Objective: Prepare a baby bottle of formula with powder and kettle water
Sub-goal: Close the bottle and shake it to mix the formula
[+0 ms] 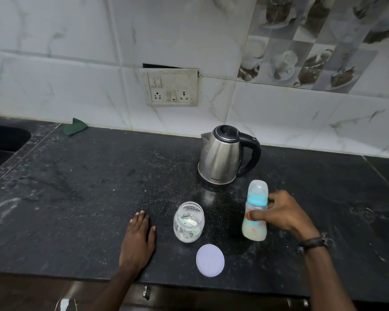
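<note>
A capped baby bottle (255,230) with a blue ring and milky liquid inside stands upright on the black counter (88,198). My right hand (281,212) grips its middle from the right. An open clear jar (188,222) with a little white powder and a scoop in it stands to the bottle's left. The jar's pale purple lid (210,260) lies flat in front of it. My left hand (138,240) rests flat on the counter left of the jar, holding nothing. A steel kettle (221,156) with a black handle stands behind the bottle, its lid closed.
A sink (2,142) is sunk into the counter at far left. A green cloth (75,126) lies against the tiled wall. A switch and socket panel (172,87) sits on the wall above. The counter's front edge runs just below the lid.
</note>
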Demonstrator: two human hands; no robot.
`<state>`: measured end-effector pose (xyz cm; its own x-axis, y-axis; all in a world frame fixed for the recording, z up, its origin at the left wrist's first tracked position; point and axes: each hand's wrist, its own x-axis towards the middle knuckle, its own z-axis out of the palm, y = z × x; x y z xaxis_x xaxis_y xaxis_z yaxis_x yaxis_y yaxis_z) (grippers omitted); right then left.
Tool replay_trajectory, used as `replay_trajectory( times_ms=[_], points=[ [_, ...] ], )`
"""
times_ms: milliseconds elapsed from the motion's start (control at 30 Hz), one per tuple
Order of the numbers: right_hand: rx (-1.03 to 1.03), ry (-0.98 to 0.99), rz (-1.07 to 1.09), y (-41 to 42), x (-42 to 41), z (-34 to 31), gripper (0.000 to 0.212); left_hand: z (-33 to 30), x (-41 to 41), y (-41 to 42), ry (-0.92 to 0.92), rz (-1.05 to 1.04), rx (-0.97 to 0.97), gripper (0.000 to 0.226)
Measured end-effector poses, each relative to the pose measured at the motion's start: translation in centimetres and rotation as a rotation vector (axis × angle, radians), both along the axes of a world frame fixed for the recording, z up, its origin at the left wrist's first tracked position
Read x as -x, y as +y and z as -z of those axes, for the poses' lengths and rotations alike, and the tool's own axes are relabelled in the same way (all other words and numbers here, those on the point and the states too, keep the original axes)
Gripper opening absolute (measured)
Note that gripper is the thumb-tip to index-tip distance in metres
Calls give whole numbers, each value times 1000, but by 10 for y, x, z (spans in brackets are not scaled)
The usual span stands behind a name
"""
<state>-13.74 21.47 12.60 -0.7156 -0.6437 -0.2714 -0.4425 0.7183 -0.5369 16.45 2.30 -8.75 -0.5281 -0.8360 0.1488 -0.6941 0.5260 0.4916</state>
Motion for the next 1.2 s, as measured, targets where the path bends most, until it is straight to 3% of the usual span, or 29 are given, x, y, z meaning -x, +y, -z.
replay_trajectory(
  times_ms=[100,167,233,367,467,600,700,767,833,900,967,1100,1200],
  points=[
    [-80,144,28,1,1,0,56,0,1,0,-4,2,-4,66],
    [-35,36,-31,1,1,4,53,0,0,0,2,4,-7,65],
    [48,-73,9,0,-1,2,36,-1,1,-1,3,3,0,66],
    [23,42,-15,0,0,11,56,-1,0,0,-11,9,0,65],
    [246,-141,15,-1,-1,26,42,-2,1,-1,-1,10,9,64],
    [398,-200,7,1,-4,36,35,-3,1,0,0,10,2,63],
    [723,-355,233,10,-5,40,23,-4,1,-1,1,7,9,57],
    [814,-473,293,15,-10,44,20,-4,2,0,-1,7,-4,57],
    [800,-550,228,19,-18,48,41,-5,1,0,6,6,-4,56],
    [916,-550,243,24,-20,51,64,-5,2,0,11,10,1,56],
    [1126,-610,363,29,-19,52,55,-5,2,0,3,10,0,56],
    [1011,-597,210,30,-31,46,78,-5,1,0,17,8,7,49],
    [1175,-585,329,31,-27,44,64,-5,2,0,12,10,-2,49]
  ],
)
